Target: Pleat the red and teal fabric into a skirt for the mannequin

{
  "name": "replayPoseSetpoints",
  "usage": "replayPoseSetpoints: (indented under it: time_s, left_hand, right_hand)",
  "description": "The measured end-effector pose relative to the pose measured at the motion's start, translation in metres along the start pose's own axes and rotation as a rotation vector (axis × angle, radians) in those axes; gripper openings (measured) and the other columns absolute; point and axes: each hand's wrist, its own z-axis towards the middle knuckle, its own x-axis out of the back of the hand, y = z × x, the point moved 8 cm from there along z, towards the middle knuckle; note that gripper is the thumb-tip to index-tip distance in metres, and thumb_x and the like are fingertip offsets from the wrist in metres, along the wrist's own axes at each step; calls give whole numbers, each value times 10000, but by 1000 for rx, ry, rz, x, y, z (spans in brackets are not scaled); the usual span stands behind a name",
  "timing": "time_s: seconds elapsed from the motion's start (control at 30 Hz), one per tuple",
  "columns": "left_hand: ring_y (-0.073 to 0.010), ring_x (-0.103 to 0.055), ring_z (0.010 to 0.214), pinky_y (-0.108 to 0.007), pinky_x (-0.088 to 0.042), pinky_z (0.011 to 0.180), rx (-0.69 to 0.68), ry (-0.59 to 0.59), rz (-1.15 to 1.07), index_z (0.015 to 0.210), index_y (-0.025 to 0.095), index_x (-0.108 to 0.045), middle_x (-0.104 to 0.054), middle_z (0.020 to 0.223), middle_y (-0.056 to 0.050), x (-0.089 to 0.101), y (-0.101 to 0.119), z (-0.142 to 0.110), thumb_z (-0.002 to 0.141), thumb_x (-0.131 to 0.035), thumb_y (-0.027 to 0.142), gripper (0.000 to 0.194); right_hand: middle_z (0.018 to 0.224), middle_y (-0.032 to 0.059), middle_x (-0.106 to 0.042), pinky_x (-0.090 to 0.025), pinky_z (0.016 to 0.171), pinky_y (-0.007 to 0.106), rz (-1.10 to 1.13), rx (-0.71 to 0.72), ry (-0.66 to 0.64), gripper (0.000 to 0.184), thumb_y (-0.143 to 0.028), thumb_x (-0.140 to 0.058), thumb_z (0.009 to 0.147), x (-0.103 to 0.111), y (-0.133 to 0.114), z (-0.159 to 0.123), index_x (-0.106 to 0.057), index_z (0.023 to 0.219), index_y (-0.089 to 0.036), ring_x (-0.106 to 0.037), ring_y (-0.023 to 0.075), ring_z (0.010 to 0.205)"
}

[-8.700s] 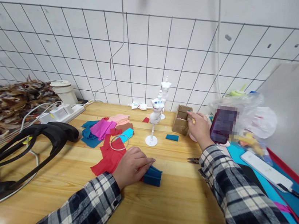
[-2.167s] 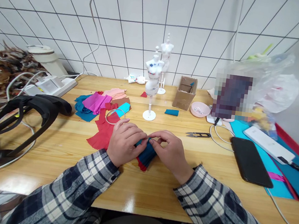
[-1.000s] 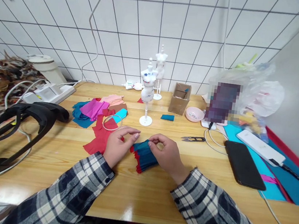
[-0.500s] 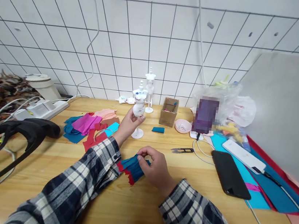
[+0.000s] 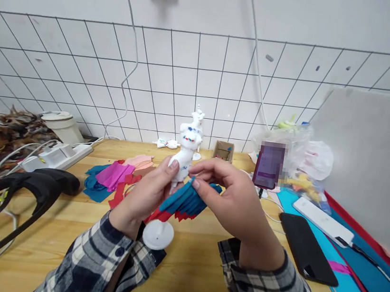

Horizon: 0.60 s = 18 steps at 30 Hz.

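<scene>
My left hand [image 5: 152, 186] is closed around the lower body of a small white dress form [image 5: 185, 156], which leans and has red and blue marks on its chest. Its round white base [image 5: 158, 235] is lifted toward me, below the hand. Between the thumb and fingers of my right hand [image 5: 230, 193] is a pleated teal paper skirt [image 5: 184, 199] with a jagged red hem. The skirt's top edge is close against the form's waist; whether it touches I cannot tell. Part of the stand is hidden behind the skirt.
Crumpled coloured paper pieces [image 5: 115, 176] lie to the left, near a black headset-like frame [image 5: 27, 191] and a power strip [image 5: 60, 157]. Behind stands a small cardboard box [image 5: 223, 150]. On the right are a black phone [image 5: 307, 247], a white power bank [image 5: 323, 219] and coloured sheets.
My left hand has lifted the dress form off the table and brought it nearer, tilted. My right hand has raised the pleated skirt up to it. The view has tipped upward.
</scene>
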Motion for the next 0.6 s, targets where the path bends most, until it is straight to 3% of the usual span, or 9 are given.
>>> replayPoseSetpoints:
  time_s: [0.13,0.3,0.37,0.47,0.6]
  left_hand:
    - [-151,-571,708,-274,-482,664,101,-59,-126,1080,156,-635,-642,817,-31,-14,-10,-5,871,-621,429,344]
    - [-169,-541,692,-268,-400,562,175,-233,-190,1193,172,-597,-635,864,-65,-36,-15,-11,871,-444,681,621]
    - [-158,-507,691,-261,-370,567,163,-255,-159,1241,190,-558,-615,900,-60,-38,-15,-14,828,-472,724,681]
    - [-168,-507,800,-281,-399,687,129,-252,-40,1304,240,-490,-591,1013,-51,-35,-16,-17,798,-625,620,648]
    - [-212,-511,964,-343,-400,841,136,-221,106,1342,270,-427,-556,1127,-64,-27,-24,-15,833,-647,511,605]
  right_hand:
    - [722,-40,-607,-467,587,208,-35,-36,50,103,-198,-615,818,8,2,0,-554,899,-220,-573,96,641]
    - [676,-56,-549,-402,514,194,-210,-90,112,98,-222,-597,826,17,13,0,-501,806,-222,-509,83,579]
    - [655,-55,-545,-390,505,197,-286,-100,161,88,-222,-589,826,20,14,1,-507,795,-222,-511,87,572]
    - [654,-53,-555,-391,512,204,-349,-95,192,76,-221,-589,820,21,14,2,-518,795,-222,-523,91,573]
    - [663,-52,-552,-384,510,208,-349,-107,146,70,-214,-588,810,21,14,1,-520,795,-222,-514,92,574]
